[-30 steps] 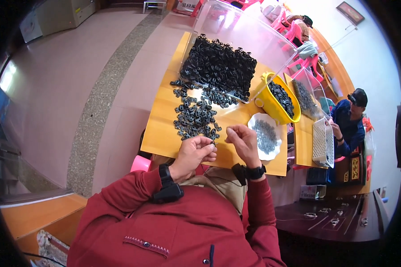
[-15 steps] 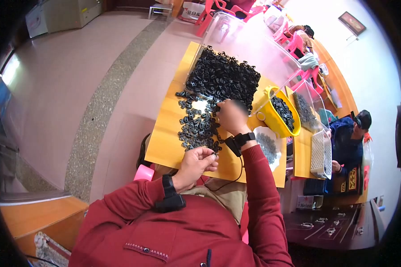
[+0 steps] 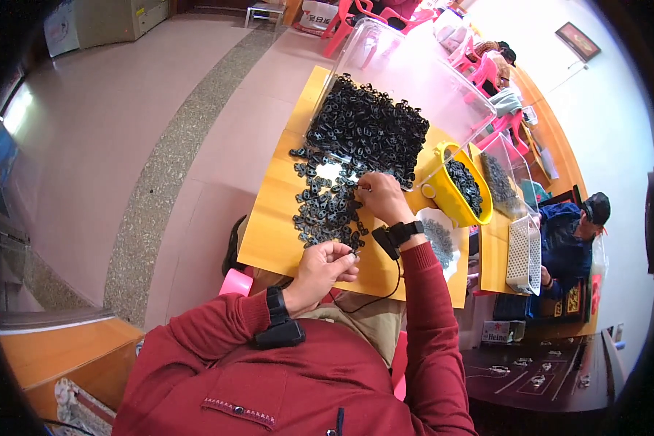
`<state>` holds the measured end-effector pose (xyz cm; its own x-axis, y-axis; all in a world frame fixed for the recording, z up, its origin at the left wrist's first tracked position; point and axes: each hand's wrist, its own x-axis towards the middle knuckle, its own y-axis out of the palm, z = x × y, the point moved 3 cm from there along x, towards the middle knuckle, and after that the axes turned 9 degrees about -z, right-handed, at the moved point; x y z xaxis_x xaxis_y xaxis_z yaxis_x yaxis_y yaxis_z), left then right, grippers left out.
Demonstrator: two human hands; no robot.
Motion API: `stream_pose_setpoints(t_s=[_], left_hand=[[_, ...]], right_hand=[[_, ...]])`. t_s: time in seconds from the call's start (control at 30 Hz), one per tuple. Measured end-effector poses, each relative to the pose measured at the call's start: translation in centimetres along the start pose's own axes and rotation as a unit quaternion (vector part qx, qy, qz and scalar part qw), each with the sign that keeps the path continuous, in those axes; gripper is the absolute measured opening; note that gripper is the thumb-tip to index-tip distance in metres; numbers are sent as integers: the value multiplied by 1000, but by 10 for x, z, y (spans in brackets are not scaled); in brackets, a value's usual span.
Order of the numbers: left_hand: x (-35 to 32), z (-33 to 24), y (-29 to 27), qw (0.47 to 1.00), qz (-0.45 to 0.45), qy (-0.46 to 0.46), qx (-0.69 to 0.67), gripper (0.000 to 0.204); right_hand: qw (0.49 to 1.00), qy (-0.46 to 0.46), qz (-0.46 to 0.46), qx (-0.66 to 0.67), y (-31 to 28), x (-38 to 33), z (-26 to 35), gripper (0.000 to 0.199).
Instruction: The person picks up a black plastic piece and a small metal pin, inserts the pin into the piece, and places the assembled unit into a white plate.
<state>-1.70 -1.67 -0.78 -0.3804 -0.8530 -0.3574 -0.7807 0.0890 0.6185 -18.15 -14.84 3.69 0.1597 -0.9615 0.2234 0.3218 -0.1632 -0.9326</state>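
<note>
Desk [image 3: 276, 240] of smooth yellow wood with a satin sheen, matt black plastic parts [image 3: 367, 131] heaped on it, clear glossy plastic bin [image 3: 429, 73], glossy yellow plastic bucket [image 3: 443, 192], white perforated plastic basket [image 3: 522, 254], polished stone floor [image 3: 123, 131], red knit cloth sleeves [image 3: 429, 312].

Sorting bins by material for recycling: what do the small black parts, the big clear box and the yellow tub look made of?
Black parts: probably moulded plastic or rubber, matt, identical shapes. Clear box: transparent plastic, glossy, floor visible through its wall. Yellow tub: opaque plastic, smooth, uniformly coloured.
</note>
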Motion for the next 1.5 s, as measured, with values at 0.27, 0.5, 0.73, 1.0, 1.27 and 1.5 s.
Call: stream_pose_setpoints(t_s=[0.27, 0.5, 0.73, 1.0, 1.27, 1.5], left_hand=[[0, 3, -1, 1000, -2, -2, 0, 12], [-1, 3, 0, 1000, -11, -6, 3, 13], [0, 6, -1, 1000, -15, -11, 14, 13], [1, 4, -2, 1000, -8, -10, 13, 13], [0, 4, 0, 1000, -3, -12, 10, 13], [0, 4, -1, 1000, -26, -10, 2, 12]], right_hand=[[993, -39, -92, 65, -6, -20, 2, 16], [982, 35, -70, 169, -11, -42, -10, 19], [990, 41, -117, 62, -13, -37, -15, 24], [996, 62, -70, -2, -5, -35, -8, 20], [987, -6, -158, 42, -9, -46, -7, 14], [866, 199, -95, 448, -11, -86, -4, 19]])
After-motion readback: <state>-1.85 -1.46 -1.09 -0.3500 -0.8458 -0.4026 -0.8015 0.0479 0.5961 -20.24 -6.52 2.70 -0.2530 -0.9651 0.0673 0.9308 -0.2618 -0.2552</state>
